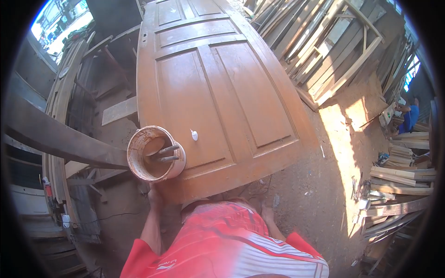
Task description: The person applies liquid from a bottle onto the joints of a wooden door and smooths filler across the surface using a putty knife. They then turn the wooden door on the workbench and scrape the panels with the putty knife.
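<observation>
A brown panelled wooden door [183, 88] lies flat in front of me, its near end just ahead of my body. On its near left corner stands a round bucket [180, 162], stained inside, with two handles [168, 158] sticking up from brownish contents. A small white bottle [194, 135] rests on the door to the right of the bucket. My left hand [156, 196] is at the door's near left corner, just below the bucket; its fingers are hidden. Low beside my body, past the door's near edge, is my right hand [267, 211], whose fingers I cannot make out.
Long planks and wooden frames [320, 51] lean at the back right. Stacked timber [398, 176] lies at the right, with a person in blue [409, 119] near it. A curved dark beam [60, 134] reaches in from the left toward the bucket. The ground [306, 204] is bare dirt.
</observation>
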`<state>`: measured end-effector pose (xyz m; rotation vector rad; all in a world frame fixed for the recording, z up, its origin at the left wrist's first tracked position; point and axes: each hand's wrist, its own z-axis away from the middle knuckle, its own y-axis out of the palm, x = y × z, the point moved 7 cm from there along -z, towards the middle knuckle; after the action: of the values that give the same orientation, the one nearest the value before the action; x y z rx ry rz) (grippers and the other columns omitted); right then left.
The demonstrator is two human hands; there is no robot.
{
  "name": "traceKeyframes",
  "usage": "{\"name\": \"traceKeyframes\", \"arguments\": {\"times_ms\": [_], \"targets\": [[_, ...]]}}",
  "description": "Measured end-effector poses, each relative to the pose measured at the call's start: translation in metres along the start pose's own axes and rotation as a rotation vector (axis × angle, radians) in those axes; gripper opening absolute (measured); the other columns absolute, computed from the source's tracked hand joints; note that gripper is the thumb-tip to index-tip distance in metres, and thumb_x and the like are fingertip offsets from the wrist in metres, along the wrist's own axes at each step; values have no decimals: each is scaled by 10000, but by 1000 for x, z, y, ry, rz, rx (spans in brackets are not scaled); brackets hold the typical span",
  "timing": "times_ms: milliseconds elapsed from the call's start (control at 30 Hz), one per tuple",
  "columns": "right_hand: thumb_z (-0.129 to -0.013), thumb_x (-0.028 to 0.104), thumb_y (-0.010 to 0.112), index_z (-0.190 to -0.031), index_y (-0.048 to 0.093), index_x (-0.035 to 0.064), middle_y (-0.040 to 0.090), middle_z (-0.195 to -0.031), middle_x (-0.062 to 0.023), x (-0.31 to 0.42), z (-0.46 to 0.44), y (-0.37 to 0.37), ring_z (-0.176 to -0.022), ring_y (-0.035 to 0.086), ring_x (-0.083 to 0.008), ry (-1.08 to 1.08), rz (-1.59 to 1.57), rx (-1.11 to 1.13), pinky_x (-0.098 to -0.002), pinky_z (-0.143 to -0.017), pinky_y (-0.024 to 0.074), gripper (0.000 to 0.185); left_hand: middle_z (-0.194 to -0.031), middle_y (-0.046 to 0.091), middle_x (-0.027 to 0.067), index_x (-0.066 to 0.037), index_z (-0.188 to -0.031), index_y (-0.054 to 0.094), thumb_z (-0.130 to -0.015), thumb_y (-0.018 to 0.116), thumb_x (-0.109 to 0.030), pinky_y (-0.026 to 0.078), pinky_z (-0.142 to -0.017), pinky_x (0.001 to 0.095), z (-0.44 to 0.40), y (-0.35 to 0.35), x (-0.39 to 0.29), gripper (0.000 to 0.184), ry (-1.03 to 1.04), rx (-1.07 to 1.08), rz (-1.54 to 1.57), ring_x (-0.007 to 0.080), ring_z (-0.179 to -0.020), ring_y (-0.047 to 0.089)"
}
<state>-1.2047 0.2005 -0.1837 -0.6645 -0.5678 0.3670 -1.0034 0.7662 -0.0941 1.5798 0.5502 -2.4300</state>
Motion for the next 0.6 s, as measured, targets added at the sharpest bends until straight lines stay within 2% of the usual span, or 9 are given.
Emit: {"name": "traceKeyframes", "arguments": {"times_ms": [33, 100, 133, 167, 233, 300, 433, 500, 600], "targets": [[-1027, 571, 382, -1107, 725, -3, 719, -968, -298, -14, 13, -1, -985, 683, -483, 116, -86, 13, -569, -853, 481, 674, -1223, 686, 117, 64, -1313, 628, -1064, 389, -639, 509, -952, 358, -1, -1, 0, 783, 4, -18, 18, 227, -1106, 645], [-1023, 484, 473, -1098, 752, 7, 737, -1040, -272, -69, -22, 37, -949, 728, -419, -115, 401, 28, -510, -805, 552, 557, -1194, 700, 125, 89, -1319, 618, -1044, 397, -677, 516, -931, 369, -2, -2, 8, 843, -54, 31, 8, 218, -1081, 651], [-1017, 472, 480, -1099, 755, 21, 740, -1035, -263, -98, -43, 58, -954, 729, -416, -80, 354, 54, -511, -814, 556, 534, -1194, 700, 125, 89, -1319, 618, -1044, 397, -677, 516, -931, 369, -5, -2, 13, 843, -51, 23, 23, 218, -1081, 651], [-1011, 460, 487, -1099, 758, 35, 743, -1031, -254, -129, -65, 80, -959, 729, -414, -43, 307, 79, -513, -824, 560, 511, -1184, 704, 130, 99, -1305, 624, -1030, 399, -701, 519, -918, 368, -11, -2, 20, 875, 51, 16, 1, 205, -1064, 652], [-1007, 459, 487, -1100, 759, 43, 741, -1034, -254, -140, -77, 88, -980, 722, -423, -13, 250, 99, -520, -843, 557, 506, -1175, 709, 136, 109, -1292, 630, -1016, 402, -724, 521, -904, 367, -9, 1, 5, 907, 160, -5, -14, 192, -1047, 654], [-1010, 480, 471, -1101, 757, 30, 730, -1050, -273, -91, -66, 71, -1010, 707, -447, -38, 165, 86, -531, -860, 543, 540, -1155, 712, 135, 111, -1263, 646, -1043, 368, -694, 526, -882, 358, 12, -2, -20, 880, -144, -38, -167, 176, -1008, 655], [-1016, 516, 445, -1113, 752, 12, 711, -1084, -307, -15, -45, 35, -1073, 677, -482, -90, 81, 74, -543, -891, 519, 598, -1158, 707, 126, 107, -1265, 650, -1053, 374, -673, 521, -893, 345, -5, -5, 14, 855, -90, -24, -79, 168, -1021, 643], [-1017, 530, 437, -1140, 745, 15, 700, -1113, -321, 2, -49, 28, -1124, 658, -483, -103, 88, 65, -526, -905, 512, 613, -1159, 702, 117, 106, -1265, 654, -1047, 395, -675, 514, -912, 343, -7, -1, 13, 851, 73, 18, 126, 169, -1042, 633], [-1014, 496, 458, -1163, 750, 49, 694, -1129, -326, 5, -64, 30, -1165, 643, -471, -133, 119, 70, -499, -947, 504, 555, -1169, 697, 111, 98, -1282, 652, -1030, 420, -694, 508, -936, 345, -3, 5, 11, 862, -4, 28, 289, 172, -1061, 627]]}}
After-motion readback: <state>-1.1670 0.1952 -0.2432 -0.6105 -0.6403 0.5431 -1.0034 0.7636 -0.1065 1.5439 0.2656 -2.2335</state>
